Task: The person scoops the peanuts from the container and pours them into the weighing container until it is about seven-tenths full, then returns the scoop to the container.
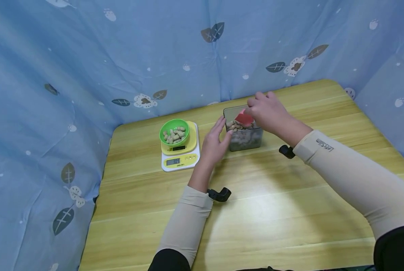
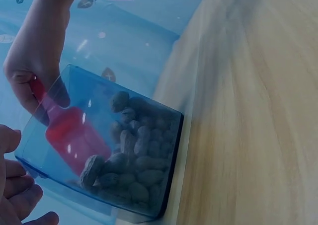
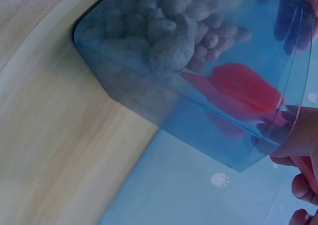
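My right hand [image 1: 268,114] grips the handle of a red scoop [image 1: 244,118], its blade tilted down inside a clear grey plastic container [image 1: 245,140]. Unshelled peanuts [image 2: 141,160] fill the lower part of that container, and the scoop's edge meets them in the left wrist view. At the container's left side, my left hand [image 1: 215,145] rests against the rim with its fingers extended. In the right wrist view the scoop [image 3: 243,88] shows through the clear wall, with no peanuts visible on it.
Left of the container stands a yellow and white kitchen scale [image 1: 190,160], its display seeming to read 309. A green bowl [image 1: 162,132] holding several peanuts sits on it. A blue patterned curtain [image 1: 175,56] hangs behind the wooden table [image 1: 256,210].
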The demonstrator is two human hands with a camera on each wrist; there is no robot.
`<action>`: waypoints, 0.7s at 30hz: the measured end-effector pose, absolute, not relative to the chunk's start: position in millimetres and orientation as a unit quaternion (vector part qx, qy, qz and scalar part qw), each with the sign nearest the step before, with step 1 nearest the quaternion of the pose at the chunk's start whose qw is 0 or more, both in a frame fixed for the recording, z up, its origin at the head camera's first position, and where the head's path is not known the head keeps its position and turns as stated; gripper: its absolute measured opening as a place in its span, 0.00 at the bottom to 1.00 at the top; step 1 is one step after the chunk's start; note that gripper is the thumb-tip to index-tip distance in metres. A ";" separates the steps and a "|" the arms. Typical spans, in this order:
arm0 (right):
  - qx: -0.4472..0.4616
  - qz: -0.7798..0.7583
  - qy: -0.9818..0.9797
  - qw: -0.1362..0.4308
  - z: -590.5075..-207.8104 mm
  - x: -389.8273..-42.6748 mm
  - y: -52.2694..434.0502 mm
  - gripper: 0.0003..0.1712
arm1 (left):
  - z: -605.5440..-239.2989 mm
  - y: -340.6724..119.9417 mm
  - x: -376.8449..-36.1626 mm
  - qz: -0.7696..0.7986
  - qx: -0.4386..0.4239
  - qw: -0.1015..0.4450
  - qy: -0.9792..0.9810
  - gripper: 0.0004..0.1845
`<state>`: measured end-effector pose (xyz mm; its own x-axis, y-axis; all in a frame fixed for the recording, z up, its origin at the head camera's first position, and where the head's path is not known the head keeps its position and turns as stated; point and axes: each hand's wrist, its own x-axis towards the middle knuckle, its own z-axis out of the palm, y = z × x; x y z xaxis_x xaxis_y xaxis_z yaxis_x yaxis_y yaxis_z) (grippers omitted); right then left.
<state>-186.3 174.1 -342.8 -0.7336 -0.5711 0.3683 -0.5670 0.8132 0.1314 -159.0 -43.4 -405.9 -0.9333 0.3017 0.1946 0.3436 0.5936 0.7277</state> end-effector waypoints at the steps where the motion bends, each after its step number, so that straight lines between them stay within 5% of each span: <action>1: 0.305 -0.010 -0.932 0.196 -342.7 -186.0 173.5 0.17 | -406.2 -43.2 -158.8 -0.413 -0.180 0.024 -0.893 0.32; 21: 0.332 0.057 -0.930 0.145 -344.5 -189.5 171.3 0.16 | -407.5 -40.5 -159.3 -0.405 -0.178 0.036 -0.896 0.31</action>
<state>-189.5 171.3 -344.5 -0.7368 -0.6018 0.3081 -0.6347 0.7727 -0.0085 -159.3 -40.5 -407.5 -0.9339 0.2907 0.2083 0.3484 0.6087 0.7128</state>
